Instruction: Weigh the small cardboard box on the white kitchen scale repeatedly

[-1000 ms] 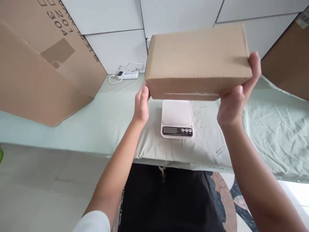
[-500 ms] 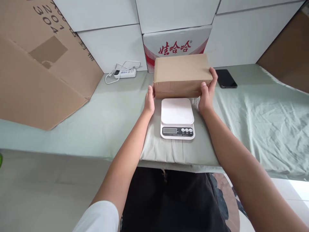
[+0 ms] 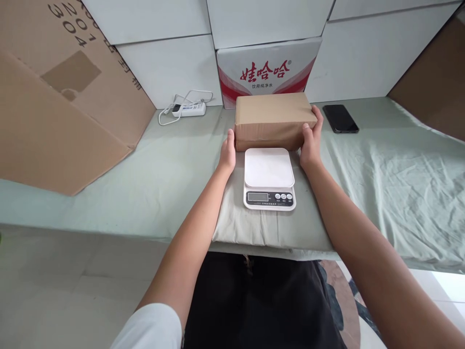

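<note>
Lying flat between two bare hands, a brown cardboard box (image 3: 274, 121) is just behind a white digital kitchen scale (image 3: 269, 169); from where I stand I can't tell whether the two touch. The right hand (image 3: 311, 143) grips the box's right end, its thumb on the near face and its fingers curled round the side. The left hand (image 3: 228, 151) holds the other end, thumb pointing up by the near corner; its other fingers are mostly hidden, so I can't tell whether they're spread or together. Pale green cloth (image 3: 181, 179) runs under the scale. Beyond the box stands a carton with red Chinese lettering (image 3: 268, 72), between plain white panels (image 3: 174, 70). A black smartphone (image 3: 340, 118) lies to the right, a white block with a cable (image 3: 189, 109) to the left, near a large printed cardboard carton (image 3: 72, 131).
</note>
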Demonstrator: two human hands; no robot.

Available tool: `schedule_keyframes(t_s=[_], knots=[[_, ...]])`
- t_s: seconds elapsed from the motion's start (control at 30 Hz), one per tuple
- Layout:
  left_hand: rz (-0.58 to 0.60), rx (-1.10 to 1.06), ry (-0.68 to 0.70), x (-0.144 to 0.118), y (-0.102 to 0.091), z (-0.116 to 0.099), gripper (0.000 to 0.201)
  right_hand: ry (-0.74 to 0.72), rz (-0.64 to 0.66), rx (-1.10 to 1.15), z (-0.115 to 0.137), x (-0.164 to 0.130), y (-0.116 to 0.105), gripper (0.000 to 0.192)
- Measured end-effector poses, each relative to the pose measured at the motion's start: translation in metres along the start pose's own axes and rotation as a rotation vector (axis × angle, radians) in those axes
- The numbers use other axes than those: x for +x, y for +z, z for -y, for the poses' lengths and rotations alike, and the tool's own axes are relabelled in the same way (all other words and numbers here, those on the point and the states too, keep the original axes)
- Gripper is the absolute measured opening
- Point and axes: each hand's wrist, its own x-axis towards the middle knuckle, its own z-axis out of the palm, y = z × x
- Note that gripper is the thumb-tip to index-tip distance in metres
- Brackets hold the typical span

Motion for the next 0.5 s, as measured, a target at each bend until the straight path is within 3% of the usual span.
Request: schedule_keyframes(t_s=[0.5], knots=[[-0.027,0.063,0.041,-0.002,-0.002,-0.002,0.092,0.041,0.033,0.021,0.028,-0.010,0.001,0.083]])
